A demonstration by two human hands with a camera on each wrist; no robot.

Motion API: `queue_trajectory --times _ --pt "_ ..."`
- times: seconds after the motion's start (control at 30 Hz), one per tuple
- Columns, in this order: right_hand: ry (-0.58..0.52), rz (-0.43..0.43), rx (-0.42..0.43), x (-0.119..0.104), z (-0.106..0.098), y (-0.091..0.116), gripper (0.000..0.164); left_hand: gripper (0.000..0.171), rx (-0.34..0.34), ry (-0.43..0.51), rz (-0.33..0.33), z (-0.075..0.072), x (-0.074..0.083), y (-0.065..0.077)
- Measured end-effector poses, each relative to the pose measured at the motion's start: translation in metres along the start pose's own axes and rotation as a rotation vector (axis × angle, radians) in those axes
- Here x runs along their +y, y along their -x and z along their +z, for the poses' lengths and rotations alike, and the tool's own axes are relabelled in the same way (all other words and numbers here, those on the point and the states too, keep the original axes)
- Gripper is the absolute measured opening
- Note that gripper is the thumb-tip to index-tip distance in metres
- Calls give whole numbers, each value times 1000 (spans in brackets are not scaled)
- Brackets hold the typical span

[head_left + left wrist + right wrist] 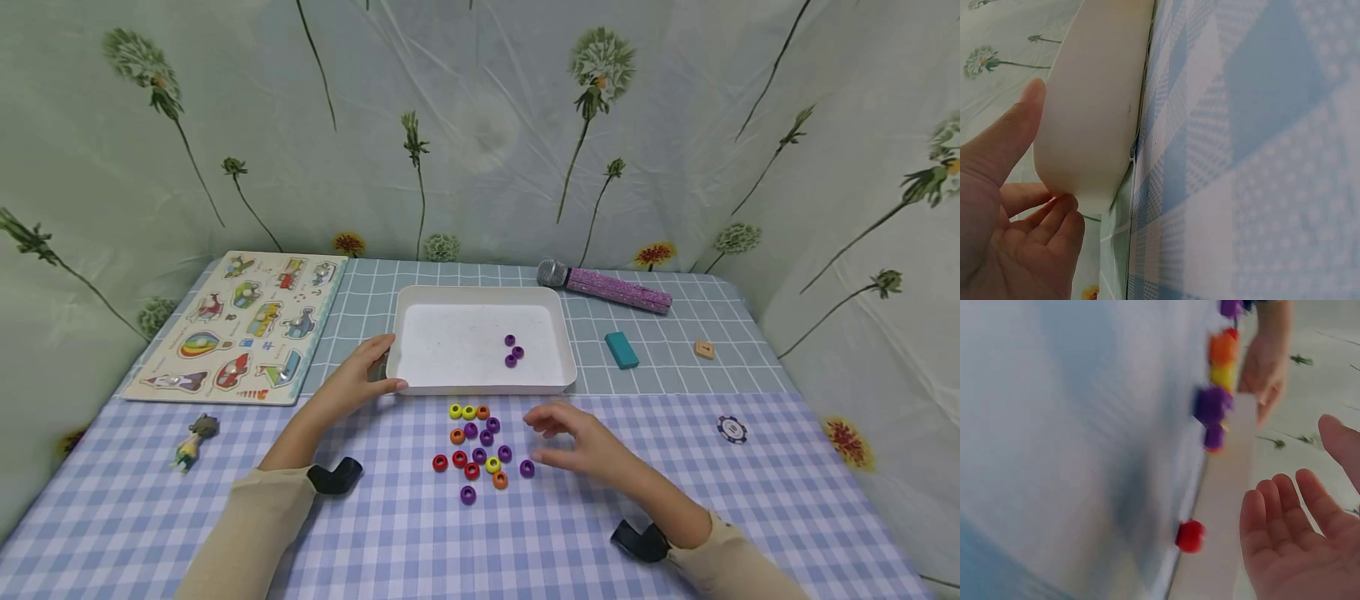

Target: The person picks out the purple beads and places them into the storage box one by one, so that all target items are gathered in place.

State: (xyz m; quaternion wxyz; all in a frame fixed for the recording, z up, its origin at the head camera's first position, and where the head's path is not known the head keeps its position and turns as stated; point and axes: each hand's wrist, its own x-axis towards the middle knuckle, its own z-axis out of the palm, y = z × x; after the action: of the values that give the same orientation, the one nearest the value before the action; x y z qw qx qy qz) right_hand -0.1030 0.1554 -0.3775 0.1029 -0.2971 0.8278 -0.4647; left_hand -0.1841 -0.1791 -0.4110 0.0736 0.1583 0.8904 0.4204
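A white tray point(450, 342) lies on the table with 3 purple beads point(517, 352) inside, toward its right. My left hand point(360, 371) holds the tray's near left corner; in the left wrist view its thumb point(1034, 94) lies along the rim and the other fingers curl against the corner. In front of the tray is a loose group of yellow, orange, red and purple beads point(478, 455). Right of them my right hand point(573, 437) hovers with loosely bent fingers, holding nothing. In the right wrist view, a red bead point(1190, 536) shows beside that hand's fingers.
A wooden picture puzzle board point(247, 333) is at the left, a small animal figurine point(197, 442) before it. Behind and right of the tray are a glittery purple microphone point(607, 287), a teal block point(622, 350), a small wooden tile point(704, 349) and a poker chip point(732, 429).
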Motion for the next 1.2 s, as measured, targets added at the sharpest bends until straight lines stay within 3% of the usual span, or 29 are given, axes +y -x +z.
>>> queue_trajectory --times 0.13,0.27,0.43,0.57,0.83,0.97,1.1,1.2 --pt "-17 70 -95 20 12 7 37 84 1 -4 -1 0 0 0" --pt "9 84 -158 34 21 10 32 85 4 -6 -3 0 0 0" --pt "97 55 -176 35 24 8 22 84 5 -1 2 0 0 0" --pt "69 74 -172 29 22 5 18 83 4 1 4 0 1 0" --pt "-10 -59 -2 -2 -1 -19 20 86 11 7 22 2 -1 0" --pt "-79 -51 109 -12 -15 -40 21 86 10 8 19 2 0 0" --pt "-106 29 189 3 -24 -66 22 86 7 9 29 1 0 -1" --pt "-73 76 214 27 -25 -86 20 80 3 26 24 -2 14 4"
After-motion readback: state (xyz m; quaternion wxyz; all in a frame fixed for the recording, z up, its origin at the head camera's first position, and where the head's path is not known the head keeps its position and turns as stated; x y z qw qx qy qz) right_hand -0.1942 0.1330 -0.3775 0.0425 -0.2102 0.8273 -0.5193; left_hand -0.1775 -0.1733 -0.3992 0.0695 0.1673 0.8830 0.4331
